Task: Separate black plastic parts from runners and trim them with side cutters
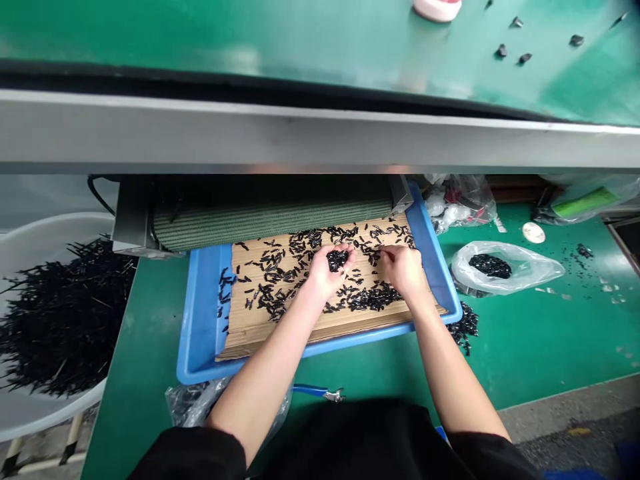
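Small black parts (375, 298) are lying scattered over the cardboard (245, 337) lining a blue tray (186, 320), bunching thickest along the near R side; a few are resting on bare tray floor at L. They're looking thin, glossy and hard, prob. rigid plastic: v. light each, likely slippery, sliding over one another, maybe liable to snap if bent. Singles are prob. calling for a fingertip pinch mid-length; a bunch, for a cupped palm so pcs aren't spilling off the edges.

L hand (324, 273) is doing just that: palm up, fingers half bent round a small heap (337, 260) of the same pcs, grasping them loosely, not clenching. R hand (406, 268) is hovering low over or touching the pcs just beside it, fingers bent inward, tips close together; can't tell if it's gripping one.

Beyond, a ribbed green belt (270, 220) is ending over the tray's far side. To R, a translucent bag (530, 263) w/ black pcs is lying on the green bench (500, 360), and a loose pile (465, 323) is sitting just beside the tray. Blue-handled cutters (310, 390) are lying nearer the body; at far L a white tub (30, 423) is holding a tangle of black stalks (65, 320).
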{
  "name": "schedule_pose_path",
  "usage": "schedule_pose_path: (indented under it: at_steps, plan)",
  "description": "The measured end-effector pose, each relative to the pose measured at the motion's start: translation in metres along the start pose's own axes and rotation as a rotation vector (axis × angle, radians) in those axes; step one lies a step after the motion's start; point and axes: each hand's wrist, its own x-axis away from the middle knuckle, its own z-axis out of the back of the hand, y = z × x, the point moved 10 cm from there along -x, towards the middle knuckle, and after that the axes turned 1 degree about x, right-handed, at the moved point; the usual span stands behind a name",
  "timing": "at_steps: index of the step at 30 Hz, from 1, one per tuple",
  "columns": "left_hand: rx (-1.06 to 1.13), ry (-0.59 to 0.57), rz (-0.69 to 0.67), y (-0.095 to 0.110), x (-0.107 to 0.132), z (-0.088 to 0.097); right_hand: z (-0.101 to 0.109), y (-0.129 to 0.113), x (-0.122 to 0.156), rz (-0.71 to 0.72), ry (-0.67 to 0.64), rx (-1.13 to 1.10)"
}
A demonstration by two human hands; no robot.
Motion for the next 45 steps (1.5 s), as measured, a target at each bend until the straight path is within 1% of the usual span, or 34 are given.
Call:
schedule_pose_path:
  at_steps: [2,4,7,9,10,12,14,15,16,18,20,22,24,27,30,32,34,36,37,38,39,40,41,42,45]
  plan:
    - [0.013,-0.01,0.014,0.0,0.0,-0.001,-0.011,0.006,-0.008,-0.002,-0.05,0.085]
    - [0.022,-0.015,0.02,0.0,0.0,-0.001,-0.023,0.007,-0.017,0.004,-0.107,0.135]
    - [0.028,-0.013,0.017,0.0,0.001,-0.001,-0.027,0.005,-0.029,-0.009,-0.128,0.159]
    - [0.028,-0.01,0.014,0.0,0.001,-0.001,-0.021,0.0,-0.032,-0.01,-0.12,0.145]
    - [0.029,-0.008,0.011,0.0,0.001,-0.001,-0.016,-0.005,-0.031,-0.002,-0.116,0.1]
    - [0.03,-0.002,0.005,-0.002,0.001,-0.001,-0.004,-0.019,-0.024,0.05,-0.119,-0.073]
    - [0.031,0.002,0.002,-0.004,0.002,-0.001,0.008,-0.037,-0.014,0.14,-0.123,-0.237]
    - [0.031,0.003,0.005,-0.004,0.002,-0.001,0.013,-0.043,-0.008,0.176,-0.116,-0.258]
    - [0.031,0.001,0.009,-0.005,0.003,-0.002,0.015,-0.044,-0.004,0.186,-0.106,-0.226]
    - [0.033,-0.003,0.019,-0.005,0.005,-0.004,0.01,-0.034,0.002,0.132,-0.111,-0.085]
    - [0.037,-0.005,0.031,-0.004,0.007,-0.005,-0.007,-0.016,0.008,0.064,-0.18,0.062]
    - [0.039,-0.003,0.041,-0.003,0.008,-0.006,-0.024,-0.005,0.013,0.062,-0.239,0.17]
    - [0.039,0.001,0.043,-0.003,0.008,-0.006,-0.032,0.0,0.016,0.101,-0.242,0.22]
    - [0.035,0.003,0.032,-0.001,0.007,-0.006,-0.032,0.005,0.02,0.12,-0.225,0.221]
    - [0.026,-0.004,0.028,-0.001,0.005,-0.006,-0.023,0.009,0.019,0.073,-0.198,0.232]
    - [0.017,-0.015,0.036,-0.002,0.003,-0.006,-0.017,0.001,0.019,0.033,-0.16,0.17]
    - [0.005,-0.021,0.043,-0.004,0.0,-0.005,-0.01,-0.022,0.019,0.022,-0.085,0.009]
    - [-0.008,-0.019,0.043,-0.004,-0.003,-0.004,-0.001,-0.053,0.022,0.062,0.015,-0.161]
    - [-0.014,-0.014,0.04,-0.004,-0.004,-0.004,0.003,-0.069,0.024,0.107,0.048,-0.206]
    - [-0.02,-0.009,0.037,-0.003,-0.004,-0.003,0.005,-0.081,0.026,0.15,0.065,-0.224]
    - [-0.024,-0.004,0.034,-0.002,-0.003,-0.004,0.007,-0.086,0.028,0.177,0.075,-0.217]
    - [-0.027,0.0,0.033,-0.001,-0.002,-0.004,0.009,-0.084,0.029,0.178,0.076,-0.182]
    - [-0.029,0.004,0.033,0.0,0.0,-0.005,0.011,-0.071,0.03,0.143,0.077,-0.12]
    - [-0.028,0.008,0.032,0.0,0.001,-0.005,0.013,-0.051,0.03,0.076,0.077,-0.04]
    - [-0.017,0.015,0.033,0.001,0.005,-0.006,0.02,0.033,0.033,-0.188,0.039,0.239]
